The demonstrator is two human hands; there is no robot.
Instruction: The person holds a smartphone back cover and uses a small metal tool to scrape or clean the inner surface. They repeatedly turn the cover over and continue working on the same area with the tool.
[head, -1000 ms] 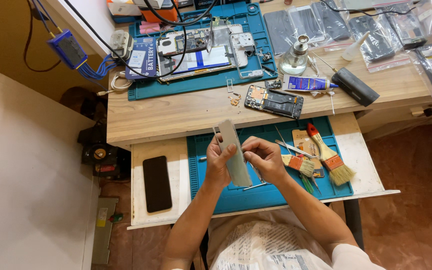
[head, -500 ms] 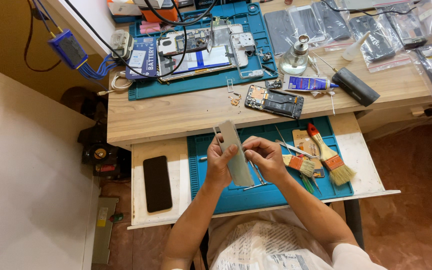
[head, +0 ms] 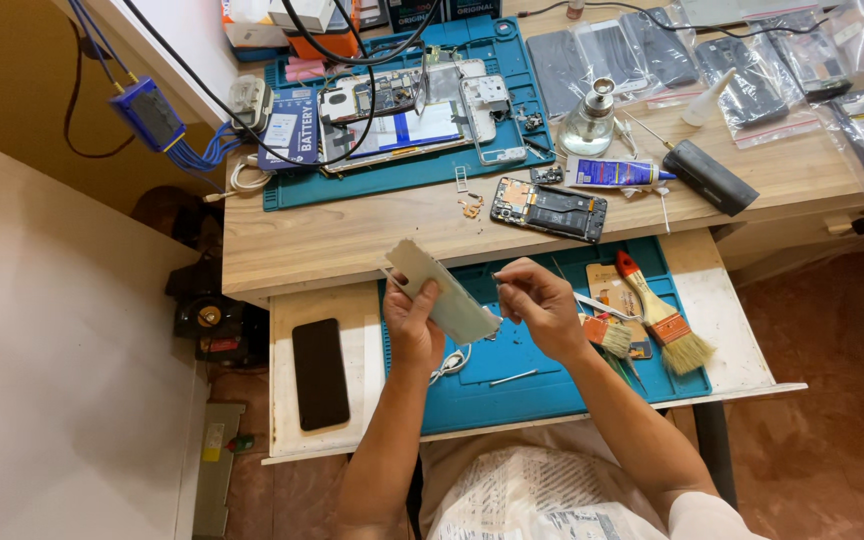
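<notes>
A person's left hand (head: 414,322) is gripping a pale phone back panel (head: 442,291), tilted above a blue work mat (head: 512,395), while the right hand (head: 542,305) is pinching a thin tool at the panel's lower end. Two brushes (head: 657,315) are lying just beside the right hand; a black phone (head: 320,372) is resting left on the pull-out counter (head: 347,445), and an opened phone (head: 549,208) beyond.

A flat, pale grey-beige rectangular phone back panel (head: 440,290) is held up off the blue work mat, tilted so its long edge runs diagonally from upper left to lower right. Its plain matte face looks upward, the lower right corner partly hidden by fingers.
</notes>
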